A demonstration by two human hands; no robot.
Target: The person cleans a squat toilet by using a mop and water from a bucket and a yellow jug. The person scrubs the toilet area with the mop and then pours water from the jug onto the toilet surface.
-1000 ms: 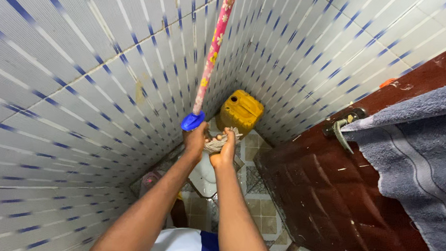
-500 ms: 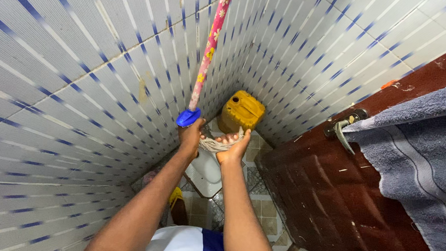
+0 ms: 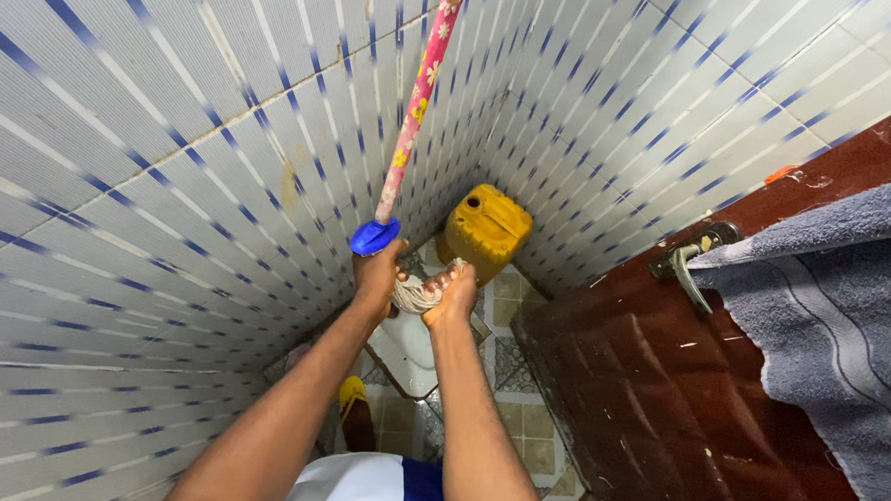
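A mop is held upside-up in front of me: its pink flowered handle [image 3: 418, 99] rises to the top edge, ending in a blue plastic collar [image 3: 373, 237]. My left hand [image 3: 377, 274] grips the mop just below that collar. My right hand [image 3: 451, 288] is closed tight around the pale mop strings [image 3: 412, 297], which are bunched and twisted between the two hands. Both forearms reach out from the bottom of the view, above a white floor-level toilet pan [image 3: 407, 349].
A yellow jerrycan [image 3: 485, 232] stands in the tiled corner. White wall tiles with blue dashes [image 3: 146, 217] close in on the left and behind. A dark red door [image 3: 650, 390] with a metal handle [image 3: 687, 266] and a grey towel [image 3: 844, 308] fills the right.
My right hand went from palm-up and loose under the strings to a tight fist around them, nearer my left hand. The mop handle barely moved.
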